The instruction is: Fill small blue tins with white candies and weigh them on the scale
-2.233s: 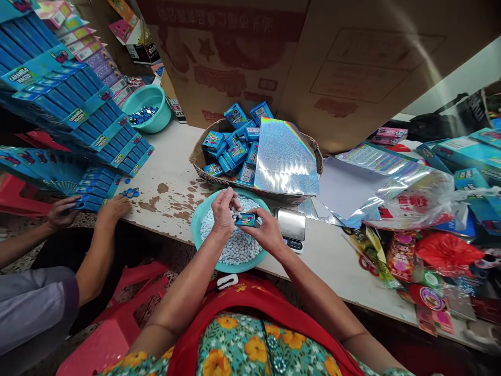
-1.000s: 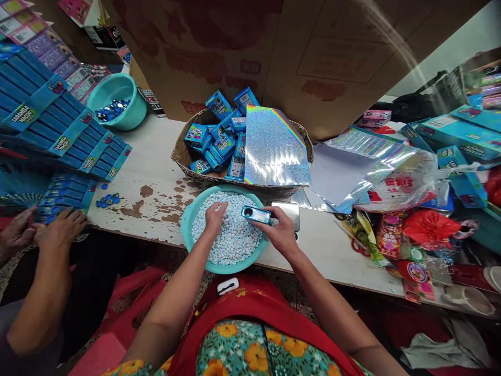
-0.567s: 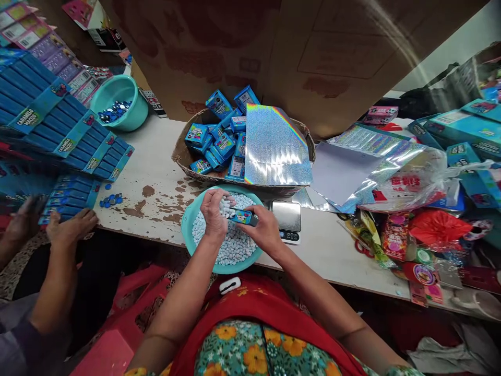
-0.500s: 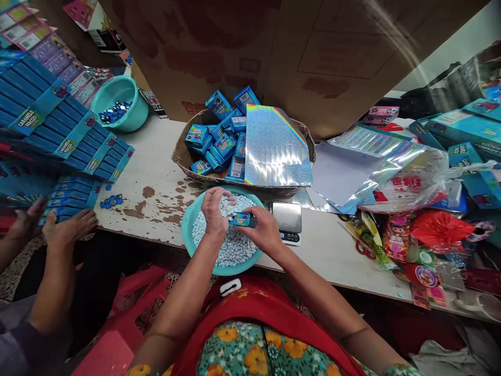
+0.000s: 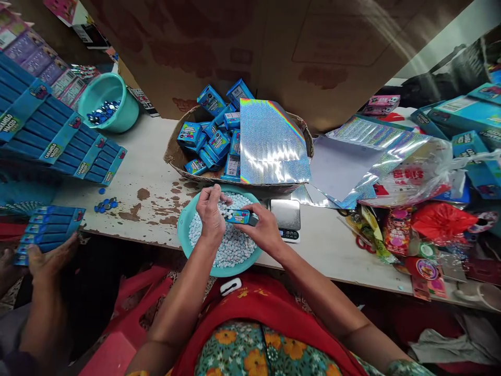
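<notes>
My right hand (image 5: 261, 226) grips a small blue candy box (image 5: 239, 216), tilted on its side with its printed face up. Curled beside the box's left end is my left hand (image 5: 211, 211), closed around white candies (image 5: 226, 210), a few of which show between the fingers and the box. Both hands are over a turquoise basin (image 5: 183, 230) of small white pellet-like candies (image 5: 235, 251). The inside of the small box cannot be seen.
Behind the basin, a cut-down carton (image 5: 172, 156) holds several blue boxes under a holographic sheet (image 5: 274, 141). A digital scale (image 5: 285, 214) is right of the basin. At left, a co-worker's hand (image 5: 52, 256) holds a blue display pack (image 5: 50, 230). Bags and wrappers (image 5: 442, 224) crowd the right.
My left hand's fingers have curled in more beside the small box, which stays in my right hand. The co-worker has shifted the blue pack left and toward the table's front edge.
</notes>
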`<action>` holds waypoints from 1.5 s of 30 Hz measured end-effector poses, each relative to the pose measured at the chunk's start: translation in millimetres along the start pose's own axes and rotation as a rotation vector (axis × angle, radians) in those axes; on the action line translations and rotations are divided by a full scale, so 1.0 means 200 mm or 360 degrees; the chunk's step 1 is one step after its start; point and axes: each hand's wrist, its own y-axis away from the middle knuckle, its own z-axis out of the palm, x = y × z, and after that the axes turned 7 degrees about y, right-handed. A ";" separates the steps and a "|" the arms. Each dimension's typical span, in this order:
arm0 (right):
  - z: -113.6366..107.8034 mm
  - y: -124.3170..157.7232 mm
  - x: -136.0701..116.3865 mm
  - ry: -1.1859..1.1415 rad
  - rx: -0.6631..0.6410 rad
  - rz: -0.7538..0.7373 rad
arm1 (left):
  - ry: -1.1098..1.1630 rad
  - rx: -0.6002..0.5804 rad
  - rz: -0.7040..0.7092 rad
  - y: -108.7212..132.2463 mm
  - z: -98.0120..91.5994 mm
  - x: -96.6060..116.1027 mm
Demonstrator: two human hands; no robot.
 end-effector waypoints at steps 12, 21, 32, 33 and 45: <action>0.02 -0.02 0.00 -0.0008 0.0010 0.0061 | -0.0113 0.0032 0.0037 -0.01 0.00 -0.05; -0.02 -0.01 0.06 -0.0343 0.0001 0.0180 | 0.0091 0.0097 -0.0110 -0.02 0.02 0.01; -0.01 -0.01 0.20 -0.0791 0.0042 0.0382 | -0.0092 0.0156 -0.0282 -0.05 -0.08 -0.06; -0.01 -0.01 0.20 -0.0779 0.0049 0.0380 | -0.0067 0.0171 -0.0322 -0.05 -0.08 -0.05; 0.05 -0.02 0.11 -0.0425 -0.0017 0.0186 | -0.0222 -0.0027 0.0080 0.04 0.03 -0.05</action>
